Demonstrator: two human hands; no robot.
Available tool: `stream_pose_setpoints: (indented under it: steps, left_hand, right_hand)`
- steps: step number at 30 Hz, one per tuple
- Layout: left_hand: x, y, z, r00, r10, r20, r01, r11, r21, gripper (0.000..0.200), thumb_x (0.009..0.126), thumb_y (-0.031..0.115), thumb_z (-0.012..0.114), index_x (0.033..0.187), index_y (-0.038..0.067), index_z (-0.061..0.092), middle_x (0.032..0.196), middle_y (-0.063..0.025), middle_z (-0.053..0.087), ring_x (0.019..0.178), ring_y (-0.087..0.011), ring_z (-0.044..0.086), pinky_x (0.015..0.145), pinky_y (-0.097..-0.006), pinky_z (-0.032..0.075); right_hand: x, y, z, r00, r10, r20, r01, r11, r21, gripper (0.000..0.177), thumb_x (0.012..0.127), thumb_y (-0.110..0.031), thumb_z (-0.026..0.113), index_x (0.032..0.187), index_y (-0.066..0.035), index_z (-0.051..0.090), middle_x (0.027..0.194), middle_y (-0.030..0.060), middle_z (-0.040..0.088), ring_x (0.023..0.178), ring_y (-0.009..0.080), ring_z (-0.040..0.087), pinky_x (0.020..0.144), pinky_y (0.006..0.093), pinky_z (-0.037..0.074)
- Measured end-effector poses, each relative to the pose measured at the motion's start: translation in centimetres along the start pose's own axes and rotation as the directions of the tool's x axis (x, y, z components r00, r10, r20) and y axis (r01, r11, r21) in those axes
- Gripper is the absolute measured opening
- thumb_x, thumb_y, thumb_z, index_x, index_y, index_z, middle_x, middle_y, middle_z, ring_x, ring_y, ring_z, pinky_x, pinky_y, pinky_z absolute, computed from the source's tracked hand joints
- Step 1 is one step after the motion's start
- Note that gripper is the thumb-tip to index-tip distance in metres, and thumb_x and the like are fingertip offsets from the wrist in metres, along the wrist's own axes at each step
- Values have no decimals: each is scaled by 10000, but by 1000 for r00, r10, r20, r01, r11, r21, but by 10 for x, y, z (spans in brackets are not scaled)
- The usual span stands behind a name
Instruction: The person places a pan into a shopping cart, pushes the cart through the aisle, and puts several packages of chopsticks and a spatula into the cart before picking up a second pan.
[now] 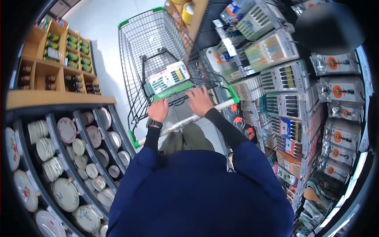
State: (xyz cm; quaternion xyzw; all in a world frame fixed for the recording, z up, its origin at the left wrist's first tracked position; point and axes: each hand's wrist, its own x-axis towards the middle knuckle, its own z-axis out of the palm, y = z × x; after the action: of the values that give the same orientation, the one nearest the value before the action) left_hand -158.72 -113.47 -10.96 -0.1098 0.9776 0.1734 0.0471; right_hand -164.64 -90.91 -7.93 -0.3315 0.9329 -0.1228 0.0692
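A wire shopping cart (130,67) with green corners stands in front of me, its white handle bar (187,121) running beneath my wrists. My left hand (158,110) is closed in a fist just beyond the bar, close to the cart's rear edge; whether anything is inside it is hidden. To its right, my right hand (199,101) has its fingers apart and stretched forward over the bar, holding nothing. A flat white pack (169,79) with dark, yellow-marked sticks printed or packed in it lies in the cart's fold-out seat, past my fingertips.
Shelves of plates and bowls (67,193) line the left side. Behind them a wooden rack (59,65) holds jars. Close on the right, hanging packs of utensils (284,79) crowd the shelf. Pale floor (98,23) runs along the cart's left side.
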Motion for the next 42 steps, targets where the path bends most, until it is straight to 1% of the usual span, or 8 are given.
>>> stream_pose_setpoints:
  steps: [15,18,23,26,30,33,39,42]
  left_hand:
    - [-67,-9,5,998,-43,-38,36,984,-176,282,950,355,529,1000,125,685,954,-90,683,908,-300,647,692,-457,540]
    - [-78,-8,4,999,-50,9,51,977,-205,268,946,336,548,1010,114,684,961,-77,671,925,-295,634,707,-445,538]
    - [-87,-7,6,999,-45,18,48,962,-269,281,935,353,552,993,103,664,952,-93,670,943,-298,626,711,-462,530]
    - [-89,-5,12,999,-28,-35,21,982,-185,261,923,347,567,1014,122,661,963,-86,662,939,-288,635,701,-447,548]
    - [-82,-11,-3,981,41,190,6,971,-239,321,939,361,561,1119,113,657,1073,-101,662,1013,-319,618,797,-452,535]
    - [-70,-38,22,957,124,264,3,902,-432,378,950,321,565,1219,60,620,1197,-162,641,1127,-348,596,927,-431,490]
    - [-45,-46,38,907,-88,412,303,817,-491,351,955,229,573,1197,-22,606,1114,-235,666,1051,-350,646,909,-409,500]
    - [-47,-41,36,920,-54,389,242,858,-453,362,964,226,565,1234,-14,592,1134,-238,656,1049,-349,644,907,-402,501]
  right_hand:
    - [-25,-25,15,1000,8,9,-9,977,211,375,810,-129,503,1152,-140,657,1151,45,653,1197,231,521,1084,457,267]
    - [-28,-29,9,999,34,-10,-27,918,397,373,776,-104,517,1108,-144,683,1130,40,676,1160,218,551,1073,432,266]
    - [-36,-37,11,999,27,-39,-12,941,337,271,836,-177,562,1068,-144,699,1109,32,685,1130,210,572,1046,428,301]
    - [-40,-39,15,997,32,-63,-16,971,238,210,895,-276,582,945,-104,691,975,39,699,986,229,625,941,422,385]
    - [-34,-36,20,997,78,-5,-74,969,235,240,901,-300,578,860,-89,685,885,78,697,862,260,654,794,408,477]
    - [-30,-29,27,987,158,-17,-143,933,331,261,901,-312,567,853,-79,675,871,92,685,875,271,649,751,432,515]
    - [-25,-15,34,986,77,145,-122,933,339,271,905,-323,556,941,-78,667,884,89,660,921,294,625,783,449,508]
    - [-21,4,38,979,-69,190,-28,886,464,280,929,-316,554,1032,-77,658,916,129,664,949,328,632,820,458,491]
